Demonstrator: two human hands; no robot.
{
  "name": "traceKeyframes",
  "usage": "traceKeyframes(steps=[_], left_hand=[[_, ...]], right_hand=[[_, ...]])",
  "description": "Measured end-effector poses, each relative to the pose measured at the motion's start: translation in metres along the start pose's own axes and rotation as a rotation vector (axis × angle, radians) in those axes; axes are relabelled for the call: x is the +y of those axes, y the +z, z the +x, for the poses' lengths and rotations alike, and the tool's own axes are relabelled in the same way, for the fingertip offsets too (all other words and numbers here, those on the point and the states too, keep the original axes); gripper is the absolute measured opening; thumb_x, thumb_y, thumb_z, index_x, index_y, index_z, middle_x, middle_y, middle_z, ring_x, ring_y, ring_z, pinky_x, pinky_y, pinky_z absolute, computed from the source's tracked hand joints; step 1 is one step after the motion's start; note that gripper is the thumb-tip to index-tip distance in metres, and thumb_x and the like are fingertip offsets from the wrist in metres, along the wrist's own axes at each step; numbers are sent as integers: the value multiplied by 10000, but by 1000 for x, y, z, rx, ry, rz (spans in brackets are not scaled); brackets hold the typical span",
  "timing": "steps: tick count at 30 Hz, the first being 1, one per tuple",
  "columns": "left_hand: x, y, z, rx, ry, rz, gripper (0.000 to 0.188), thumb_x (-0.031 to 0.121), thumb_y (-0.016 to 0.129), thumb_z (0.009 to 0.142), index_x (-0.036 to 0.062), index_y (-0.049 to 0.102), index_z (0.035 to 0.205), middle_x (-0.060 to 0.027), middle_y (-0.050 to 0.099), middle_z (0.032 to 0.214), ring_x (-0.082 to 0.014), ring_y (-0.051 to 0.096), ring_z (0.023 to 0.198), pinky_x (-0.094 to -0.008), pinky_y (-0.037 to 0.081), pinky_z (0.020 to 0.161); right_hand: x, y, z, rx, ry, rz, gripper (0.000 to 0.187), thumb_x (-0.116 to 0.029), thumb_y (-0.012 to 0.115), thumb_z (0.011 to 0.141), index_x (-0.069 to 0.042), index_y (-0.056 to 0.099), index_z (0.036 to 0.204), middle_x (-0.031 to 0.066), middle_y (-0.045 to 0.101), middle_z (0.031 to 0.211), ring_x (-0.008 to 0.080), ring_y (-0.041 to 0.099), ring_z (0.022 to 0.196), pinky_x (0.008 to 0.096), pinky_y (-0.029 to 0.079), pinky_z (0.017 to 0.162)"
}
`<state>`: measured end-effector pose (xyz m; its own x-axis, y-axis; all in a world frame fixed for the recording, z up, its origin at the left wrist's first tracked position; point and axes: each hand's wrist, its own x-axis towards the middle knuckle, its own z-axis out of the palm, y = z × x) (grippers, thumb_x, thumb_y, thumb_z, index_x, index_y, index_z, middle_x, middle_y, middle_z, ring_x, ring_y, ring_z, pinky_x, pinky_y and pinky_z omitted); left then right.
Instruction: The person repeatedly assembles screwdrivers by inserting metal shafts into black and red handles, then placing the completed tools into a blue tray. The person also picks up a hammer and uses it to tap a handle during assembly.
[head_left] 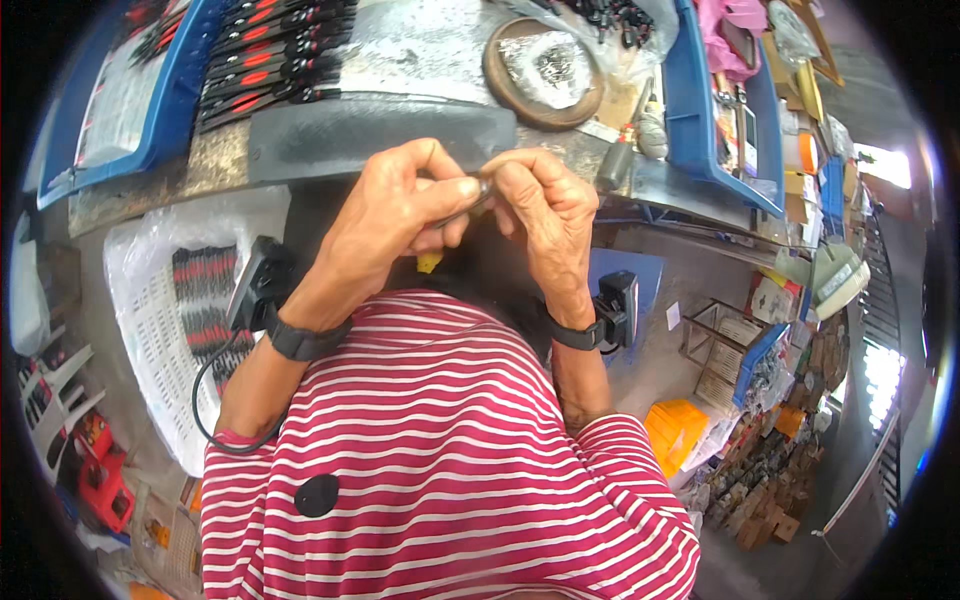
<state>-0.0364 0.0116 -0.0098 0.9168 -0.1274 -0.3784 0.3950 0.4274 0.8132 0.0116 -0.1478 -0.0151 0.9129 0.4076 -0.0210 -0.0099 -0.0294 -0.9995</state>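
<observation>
My left hand (pixel 395 205) and my right hand (pixel 548 205) meet in front of the bench's near edge. Thumbs and fingers of both are closed in a pinch on a small dark piece (pixel 485 188). Its kind is too small to make out, and the fingertips cover most of it. A thin dark length (pixel 455 216) slants from it down toward my left fingers. Below my left hand shows a small yellow thing (pixel 429 262). Just beyond the hands, a dark grey curved panel (pixel 375 140) lies along the bench edge.
Slim black-and-red parts (pixel 262 75) lie stacked behind the panel. Blue bins (pixel 172 115) (pixel 700 110) flank the bench. A round wooden tray (pixel 495 80) and a small bottle (pixel 614 165) stand at right. Beside my left arm, a white crate (pixel 150 340) holds similar parts.
</observation>
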Motion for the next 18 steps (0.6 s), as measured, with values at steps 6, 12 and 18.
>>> traceKeyframes(steps=[6,12,18], left_hand=[[-2,-3,-1,53,73,121,163,185,579,892,49,491,881,-38,552,628,-30,383,489,-164,256,418],[-5,-13,-5,115,166,159,129,137,534,906,34,474,954,-52,571,683,-34,405,525,-168,279,436],[-10,-16,-8,167,219,169,152,60,477,901,9,428,1035,-81,584,748,-47,444,579,-176,341,483]], right_hand=[[-2,-54,15,482,-271,-735,127,-122,582,883,-3,603,924,128,610,787,235,582,697,326,466,646],[6,-90,29,433,-105,-1223,291,-238,609,843,-9,555,1014,193,621,832,350,610,770,432,457,717],[8,-91,37,497,21,-937,377,-179,620,783,26,548,1090,108,593,694,180,545,583,303,438,592]])
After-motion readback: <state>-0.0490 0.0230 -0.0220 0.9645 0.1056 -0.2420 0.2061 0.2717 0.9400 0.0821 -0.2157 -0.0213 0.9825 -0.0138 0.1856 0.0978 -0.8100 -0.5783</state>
